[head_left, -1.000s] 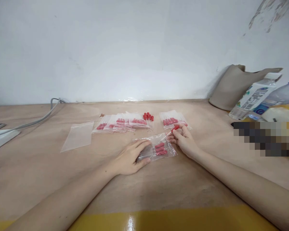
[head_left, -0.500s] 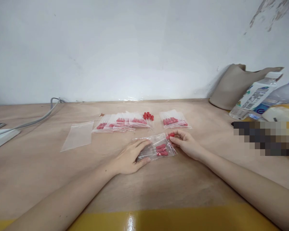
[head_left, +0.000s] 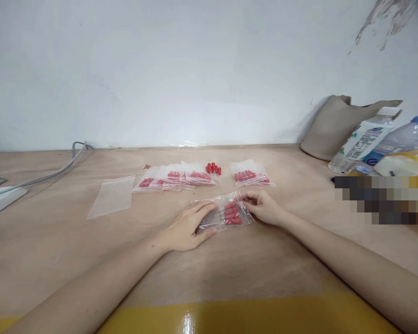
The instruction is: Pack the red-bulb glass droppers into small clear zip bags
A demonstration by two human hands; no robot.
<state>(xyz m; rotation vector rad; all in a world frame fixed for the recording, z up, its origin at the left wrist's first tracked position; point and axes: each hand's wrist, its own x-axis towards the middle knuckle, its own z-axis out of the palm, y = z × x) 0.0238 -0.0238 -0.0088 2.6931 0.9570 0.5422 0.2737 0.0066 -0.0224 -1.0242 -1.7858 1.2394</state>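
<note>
Between my hands a clear zip bag [head_left: 214, 221] lies on the table, with several red-bulbed droppers [head_left: 231, 213] side by side inside, bulbs toward the mouth. My left hand [head_left: 190, 227] holds the closed end, fingers over the upper edge and thumb at the lower edge. At the mouth on the right, my right hand [head_left: 263, 206] pinches the bag's edge; its fingertips are partly hidden. Loose red-bulbed droppers [head_left: 213, 169] lie in a small bunch behind the bag. Filled zip bags [head_left: 174, 176] overlap to their left, and another filled stack [head_left: 251, 174] lies to their right.
A flat zip bag [head_left: 112, 197] without droppers lies at left. Farther left are a grey cable [head_left: 48, 174] and a white object [head_left: 7, 197]. Plastic bottles [head_left: 364, 139] and a grey-brown container [head_left: 323, 127] stand at right. A wall [head_left: 209, 74] bounds the table's back.
The red-bulbed dropper in my right fingers has gone into the bag beside the others. My right hand now pinches the bag's mouth; my left hand has stayed in place.
</note>
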